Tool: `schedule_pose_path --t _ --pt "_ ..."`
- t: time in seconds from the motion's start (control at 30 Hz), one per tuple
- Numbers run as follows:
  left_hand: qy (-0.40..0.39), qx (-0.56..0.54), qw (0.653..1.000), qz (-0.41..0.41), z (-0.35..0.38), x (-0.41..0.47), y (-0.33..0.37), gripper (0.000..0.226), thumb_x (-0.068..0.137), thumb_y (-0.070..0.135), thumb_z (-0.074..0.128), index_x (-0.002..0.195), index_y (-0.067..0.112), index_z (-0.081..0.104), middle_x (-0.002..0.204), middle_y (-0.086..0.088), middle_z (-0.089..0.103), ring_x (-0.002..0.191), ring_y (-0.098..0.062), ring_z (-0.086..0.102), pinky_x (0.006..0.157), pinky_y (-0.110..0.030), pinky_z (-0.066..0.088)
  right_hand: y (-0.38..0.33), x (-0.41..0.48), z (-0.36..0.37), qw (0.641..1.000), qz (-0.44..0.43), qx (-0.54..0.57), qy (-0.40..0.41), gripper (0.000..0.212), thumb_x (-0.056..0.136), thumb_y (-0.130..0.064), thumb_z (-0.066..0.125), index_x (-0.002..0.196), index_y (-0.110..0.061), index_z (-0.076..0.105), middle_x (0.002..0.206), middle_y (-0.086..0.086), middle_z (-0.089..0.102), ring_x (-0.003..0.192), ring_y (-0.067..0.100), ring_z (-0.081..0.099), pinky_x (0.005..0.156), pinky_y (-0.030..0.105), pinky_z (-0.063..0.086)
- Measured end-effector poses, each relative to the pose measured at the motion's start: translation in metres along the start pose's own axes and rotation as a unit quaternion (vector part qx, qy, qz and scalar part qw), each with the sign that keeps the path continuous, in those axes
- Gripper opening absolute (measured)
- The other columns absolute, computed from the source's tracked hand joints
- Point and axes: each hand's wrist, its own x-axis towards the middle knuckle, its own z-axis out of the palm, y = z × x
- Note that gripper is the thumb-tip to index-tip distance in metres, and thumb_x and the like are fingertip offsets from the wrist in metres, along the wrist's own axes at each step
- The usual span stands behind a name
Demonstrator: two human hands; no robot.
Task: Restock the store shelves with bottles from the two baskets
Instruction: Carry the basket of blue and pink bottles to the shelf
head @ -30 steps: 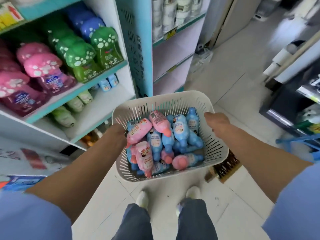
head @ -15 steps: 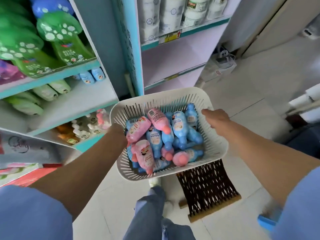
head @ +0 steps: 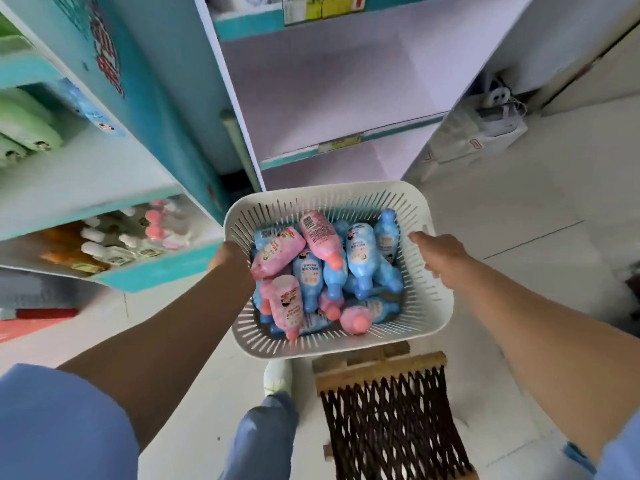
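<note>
Two bare forearms in light blue sleeves [head: 52,427] reach forward from the bottom corners. Low down between them are a blue trouser leg [head: 266,431] and a white shoe [head: 278,375] on the pale tiled floor [head: 502,220]. Just right of the shoe, a wooden frame strung with dark netting [head: 391,431] lies on the floor.

Past these, held in the air at the centre, is a white slotted plastic basket [head: 441,306]. The left hand [head: 227,256] is closed on its left rim, with the fingers mostly hidden. The right hand [head: 438,258] grasps the right rim, knuckles up. Inside the basket is a loose heap of small bottles, all lying on their sides and touching. The pink bottles [head: 277,252], with coral caps, lie toward the left and front. The blue bottles [head: 360,251] lie toward the right and back.

Beyond the basket on the left, a teal-edged shelf unit [head: 149,271] holds blurred white-capped and pink-capped containers [head: 114,244] on its low shelf, and pale green bottles [head: 24,129] higher up. Straight ahead stands a second unit with lilac shelves [head: 346,98], whose teal edges carry price labels.
</note>
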Motion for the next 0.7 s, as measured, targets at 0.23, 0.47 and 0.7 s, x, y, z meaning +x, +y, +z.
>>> schedule_pose_path --t 0.23,0.47,0.7 --pt "0.041 -0.089 0.994 -0.048 0.063 0.057 -0.055 0.020 0.085 0.021 0.043 0.066 0.015 0.041 0.060 -0.001 0.040 0.051 -0.017 0.042 0.048 -0.025 0.030 0.045 0.100 0.023 0.998 0.000 0.031 -0.059 0.041 0.089 -0.039 0.054 0.105 -0.001 0.059 0.080 0.009 0.055 0.067 0.018 0.050 0.050 0.027 0.034" --pt "0.052 -0.108 0.989 -0.081 0.115 0.140 -0.112 0.021 0.081 0.025 0.046 0.062 0.016 0.040 0.068 -0.001 0.041 0.057 -0.018 0.040 0.050 -0.026 0.028 0.067 0.198 0.067 0.996 -0.015 0.051 -0.077 0.027 0.090 -0.031 0.056 0.092 -0.004 0.051 0.069 0.005 0.047 0.059 0.015 0.044 0.050 0.026 0.031" --pt "0.056 -0.095 0.989 -0.093 0.147 0.209 -0.144 0.024 0.081 0.029 0.047 0.061 0.018 0.038 0.063 0.003 0.035 0.053 -0.013 0.029 0.051 -0.025 0.022 0.080 0.270 0.117 0.996 -0.021 0.044 -0.079 0.028 0.090 -0.034 0.054 0.101 -0.009 0.053 0.073 0.004 0.049 0.063 0.016 0.046 0.051 0.027 0.033"
